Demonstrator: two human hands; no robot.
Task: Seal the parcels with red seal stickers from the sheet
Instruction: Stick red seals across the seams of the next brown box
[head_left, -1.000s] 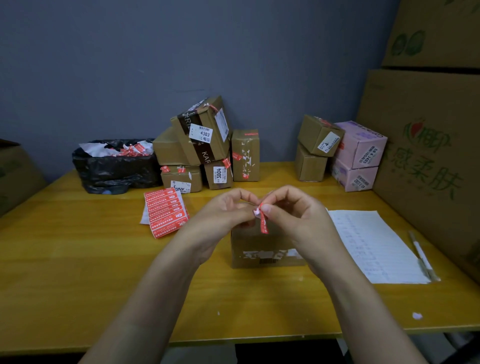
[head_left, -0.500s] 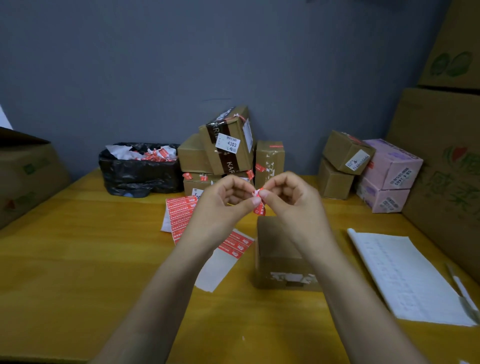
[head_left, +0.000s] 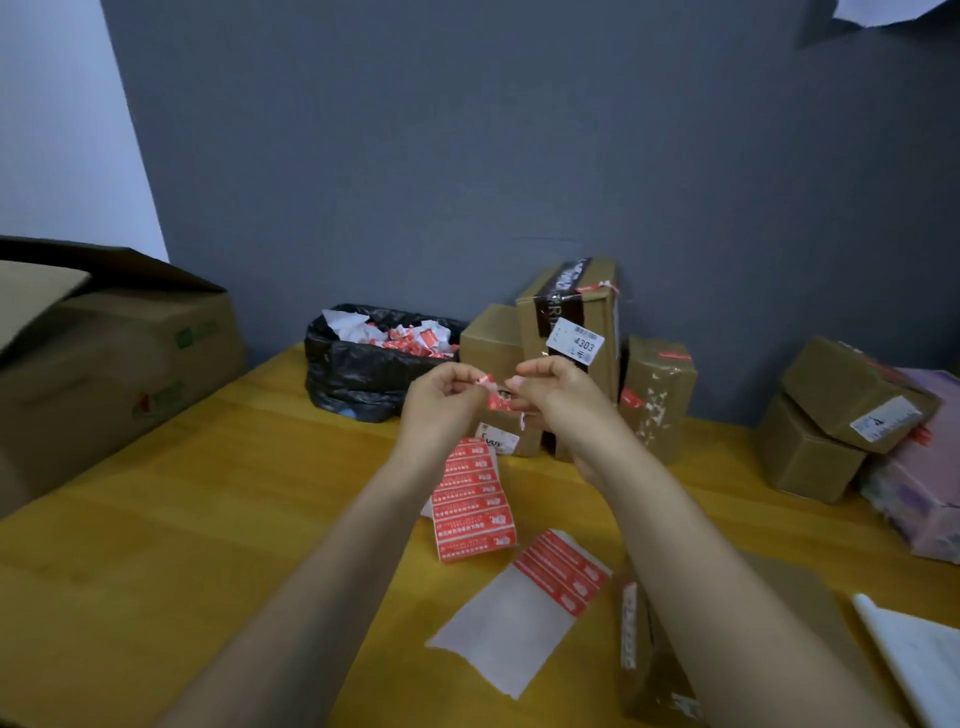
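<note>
Near the scrap-filled bag (head_left: 363, 371), left hand (head_left: 441, 408) and right hand (head_left: 558, 397) pinch one sticker (head_left: 497, 399)

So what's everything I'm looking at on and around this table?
table: one, yellow wood, across the foreground
carton: one, brown, far left
bin bag: one, black, back of table, holds red and white scraps
back parcels: several, brown, piled back centre
side parcels: two, brown, stacked at right
pink boxes: count unclear, pink, far right edge
full sheet: one, red, table centre
used sheet: one, mostly white, red strip left, nearer
near parcel: one, brown, under right forearm
paper: one, white, bottom right
sticker: one, red, pinched between both hands
left hand: one, raised, pinching sticker
right hand: one, raised, pinching sticker
</note>
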